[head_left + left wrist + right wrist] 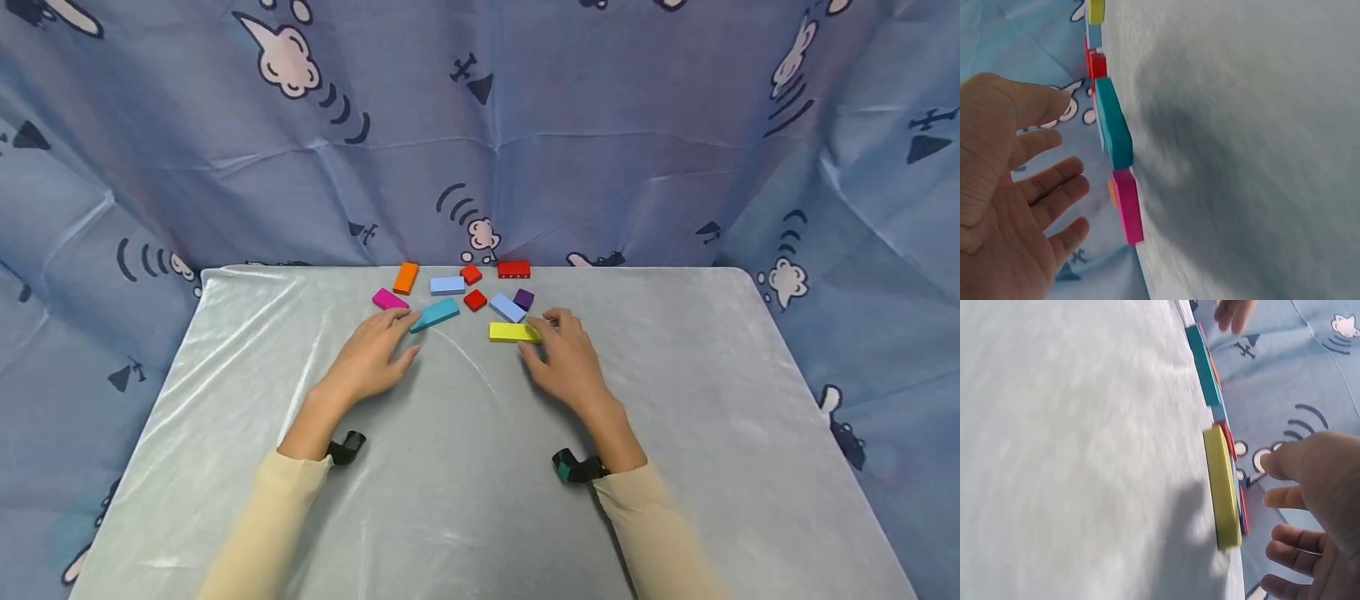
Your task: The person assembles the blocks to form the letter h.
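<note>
My left hand (372, 354) hovers by the near-left of the blocks, fingers spread and relaxed, holding nothing. Closest to its fingertips are a teal block (437, 314) and a magenta block (390, 299); the left wrist view shows a gap between hand and teal block (1114, 124). Over the right end of a yellow block (513, 332) hangs my right hand (567, 360), also with loose fingers. In the right wrist view its fingers stay apart from the yellow block (1222, 487). Beyond that lie a light blue block (507, 307) and a purple block (524, 299).
Farther back on the white cloth-covered table (450, 500) lie an orange block (406, 277), another light blue block (447, 286), two small red blocks (475, 300) and a longer red block (513, 270). A patterned blue curtain (420, 192) hangs behind the table and along both sides.
</note>
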Available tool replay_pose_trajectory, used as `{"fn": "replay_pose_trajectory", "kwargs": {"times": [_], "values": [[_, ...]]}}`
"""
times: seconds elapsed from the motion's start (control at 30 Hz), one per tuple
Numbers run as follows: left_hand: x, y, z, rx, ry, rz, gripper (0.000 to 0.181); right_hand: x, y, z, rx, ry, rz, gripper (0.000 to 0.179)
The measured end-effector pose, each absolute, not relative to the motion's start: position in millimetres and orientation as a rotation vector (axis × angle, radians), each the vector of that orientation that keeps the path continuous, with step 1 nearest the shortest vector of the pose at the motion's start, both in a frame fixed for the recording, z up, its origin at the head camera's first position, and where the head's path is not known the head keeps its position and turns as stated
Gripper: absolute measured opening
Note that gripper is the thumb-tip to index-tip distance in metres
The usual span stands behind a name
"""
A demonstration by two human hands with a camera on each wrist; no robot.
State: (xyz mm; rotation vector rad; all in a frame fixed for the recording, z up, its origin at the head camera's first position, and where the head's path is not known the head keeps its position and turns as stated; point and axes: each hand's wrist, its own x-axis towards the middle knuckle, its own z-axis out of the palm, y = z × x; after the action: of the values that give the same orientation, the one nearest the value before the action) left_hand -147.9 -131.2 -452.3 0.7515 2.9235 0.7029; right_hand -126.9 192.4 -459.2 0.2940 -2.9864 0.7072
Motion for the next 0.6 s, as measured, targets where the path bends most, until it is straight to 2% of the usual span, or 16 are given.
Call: {"fn": "replay_pose_trajectory", "kwargs": {"times": [0.27, 0.6], "values": [[-172, -113, -451, 0.772, 2.88, 0.703, 0.05, -145, 168, -451, 0.297, -2.982, 0.637, 0.042], [-176, -111, -462, 0.731, 2.808, 0.712, 0.05, -136, 145, -463, 0.273, -3.112, 0.632, 0.051]]}}
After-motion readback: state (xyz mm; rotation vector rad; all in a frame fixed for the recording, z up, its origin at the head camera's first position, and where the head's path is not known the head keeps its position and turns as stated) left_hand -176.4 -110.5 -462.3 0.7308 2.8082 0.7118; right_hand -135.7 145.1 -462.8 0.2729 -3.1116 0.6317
